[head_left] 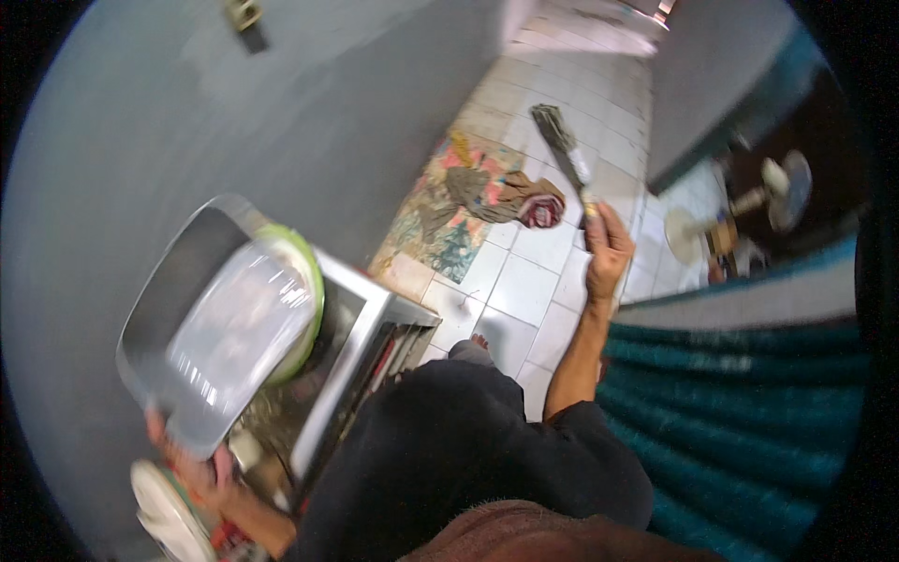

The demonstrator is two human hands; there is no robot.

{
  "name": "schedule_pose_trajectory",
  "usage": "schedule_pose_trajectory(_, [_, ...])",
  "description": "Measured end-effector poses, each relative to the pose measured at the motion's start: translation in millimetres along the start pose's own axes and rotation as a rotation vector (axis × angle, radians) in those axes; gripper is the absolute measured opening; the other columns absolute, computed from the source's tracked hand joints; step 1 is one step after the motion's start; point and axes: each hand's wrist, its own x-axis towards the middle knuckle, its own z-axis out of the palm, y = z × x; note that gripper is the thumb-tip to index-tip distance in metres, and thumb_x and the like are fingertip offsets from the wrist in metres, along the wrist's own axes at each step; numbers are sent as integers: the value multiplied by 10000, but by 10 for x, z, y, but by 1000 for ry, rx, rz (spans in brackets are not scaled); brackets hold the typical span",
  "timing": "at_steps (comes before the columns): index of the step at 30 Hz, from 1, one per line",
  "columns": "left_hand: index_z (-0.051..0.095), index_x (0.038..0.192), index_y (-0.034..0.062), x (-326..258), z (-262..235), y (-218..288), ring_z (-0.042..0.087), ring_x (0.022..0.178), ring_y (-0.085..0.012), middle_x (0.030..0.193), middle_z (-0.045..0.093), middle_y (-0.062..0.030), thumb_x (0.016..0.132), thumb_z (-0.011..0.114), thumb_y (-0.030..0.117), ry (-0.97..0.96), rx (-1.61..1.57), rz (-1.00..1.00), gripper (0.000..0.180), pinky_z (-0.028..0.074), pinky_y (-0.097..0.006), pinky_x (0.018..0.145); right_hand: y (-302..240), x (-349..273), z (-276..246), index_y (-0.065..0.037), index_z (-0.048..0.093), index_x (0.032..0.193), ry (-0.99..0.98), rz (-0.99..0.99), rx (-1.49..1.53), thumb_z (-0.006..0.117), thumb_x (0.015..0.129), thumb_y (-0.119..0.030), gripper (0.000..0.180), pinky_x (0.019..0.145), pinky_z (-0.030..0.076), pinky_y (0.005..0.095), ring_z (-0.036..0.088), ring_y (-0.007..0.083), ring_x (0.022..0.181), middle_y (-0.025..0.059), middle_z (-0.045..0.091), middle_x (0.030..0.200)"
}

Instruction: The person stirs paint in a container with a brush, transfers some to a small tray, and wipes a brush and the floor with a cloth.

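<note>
My right hand (609, 251) is closed round the handle of a long brush (564, 150), raised over the floor with its dark grey-green head pointing away from me. A pale piece shows along one side of the brush. At the left, my left hand (198, 476) grips the near corner of a clear plastic tray (201, 384). Motion blurs those fingers. The tray is tilted and overlaps a round green-rimmed basin (316, 304) on a white-edged stand (370, 314).
A grey wall (309, 131) rises at the left. Crumpled brown cloth (506, 197) lies on a patterned mat (431, 220) on the white tiled floor (520, 288). A teal curtain (730, 412) hangs at the right, near a fan (791, 192) beyond the doorway. A white lid-like object (169, 510) sits at lower left.
</note>
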Motion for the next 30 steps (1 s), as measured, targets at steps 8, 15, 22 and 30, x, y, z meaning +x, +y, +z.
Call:
schedule_pose_trajectory(8, [378, 1397, -18, -302, 2109, 402, 604, 1088, -191, 1241, 585, -112, 894, 629, 301, -422, -494, -294, 647, 501, -324, 940, -1299, 1016, 394, 16, 688, 1074, -876, -502, -72, 691, 783, -25, 295, 527, 452, 236, 590, 136, 632, 134, 656, 848])
schedule_pose_trajectory(15, [401, 1392, 13, -528, 3132, 269, 602, 1005, -115, 1184, 593, -64, 816, 679, 428, -598, -503, -395, 762, 525, -227, 772, -1159, 1091, 591, -30, 619, 961, -1054, -567, -539, 732, 764, -144, 254, 641, 507, 378, 628, 312, 737, 119, 630, 844])
schedule_pose_trajectory(22, [413, 1383, 18, -611, 4073, -241, 587, 1009, -107, 1212, 562, -72, 866, 611, 350, -598, -620, -534, 645, 532, -203, 726, -421, 1344, 365, -12, 548, 1036, -1088, -402, -687, 685, 781, -156, 324, 655, 492, 436, 620, 345, 804, 136, 604, 866])
schedule_pose_trajectory(30, [470, 1311, 47, -389, 5465, -823, 553, 1137, -206, 1234, 561, -68, 899, 582, 404, -536, -766, -669, 556, 461, -374, 954, 432, 2451, 263, -10, 503, 1104, -1058, -258, -656, 727, 753, -314, 516, 692, 484, 456, 568, 397, 875, 180, 509, 1013])
